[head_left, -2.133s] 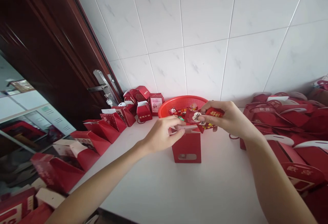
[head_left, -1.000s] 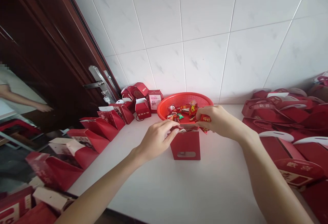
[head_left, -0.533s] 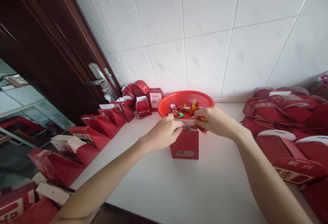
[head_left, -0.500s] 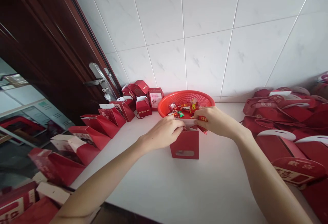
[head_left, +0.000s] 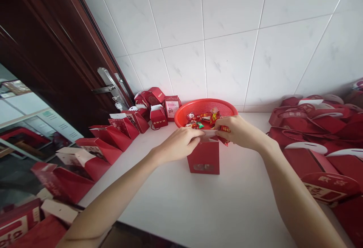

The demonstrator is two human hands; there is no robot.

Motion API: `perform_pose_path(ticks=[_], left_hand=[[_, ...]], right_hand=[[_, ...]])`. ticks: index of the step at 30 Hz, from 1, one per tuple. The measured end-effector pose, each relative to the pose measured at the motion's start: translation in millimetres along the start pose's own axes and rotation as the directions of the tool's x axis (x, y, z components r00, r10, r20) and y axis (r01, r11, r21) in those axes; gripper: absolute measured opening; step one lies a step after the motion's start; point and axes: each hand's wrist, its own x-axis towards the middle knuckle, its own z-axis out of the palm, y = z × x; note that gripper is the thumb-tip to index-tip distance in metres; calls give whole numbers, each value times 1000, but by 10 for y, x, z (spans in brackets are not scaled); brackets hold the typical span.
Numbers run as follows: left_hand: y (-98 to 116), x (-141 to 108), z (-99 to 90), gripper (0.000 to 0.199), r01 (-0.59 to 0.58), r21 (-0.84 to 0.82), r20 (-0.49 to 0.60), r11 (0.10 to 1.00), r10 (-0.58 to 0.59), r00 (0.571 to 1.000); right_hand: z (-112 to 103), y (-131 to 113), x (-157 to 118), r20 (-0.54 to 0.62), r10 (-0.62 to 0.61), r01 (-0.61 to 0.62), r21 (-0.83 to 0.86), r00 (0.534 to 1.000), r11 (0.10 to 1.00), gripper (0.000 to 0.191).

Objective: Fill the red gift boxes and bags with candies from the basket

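A small red box (head_left: 203,154) with a window low on its front stands upright on the white table (head_left: 181,202), its top open. My left hand (head_left: 183,142) pinches the upper left edge of this box. At its upper right edge is my right hand (head_left: 231,131), fingers closed around a red-wrapped candy (head_left: 224,141) that partly sticks out below them. Something small shows through the window. Just behind both hands sits a red plastic basket (head_left: 205,104) holding several wrapped candies (head_left: 205,117).
Red boxes (head_left: 112,138) line the table's left edge, with more boxes (head_left: 157,116) near the wall. Many red boxes (head_left: 309,161) are piled on the right. A dark door with a metal handle (head_left: 109,85) stands at the back left.
The box's window, bare before, now shows something inside. Both hands remain at the top of the box with only slight shifts, and the right one still holds candy.
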Motion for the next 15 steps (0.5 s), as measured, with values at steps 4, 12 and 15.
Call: perform_pose_path(ticks=[4,12,15], left_hand=[[-41,-38,51,34,32,-93,-86,995,-40,995],[24,-52,95,30,14,-407,-230,913,-117,966],[117,-34,79,35,-42,-639,-198,768,-111,974]], right_hand=[[-65,60,-32,-66,-10,21,165,998,986,17],[-174,7,-100,-337,-56,257,590,940,766,20],[-98,-37,-67,-320,-89,281,630,943,724,22]])
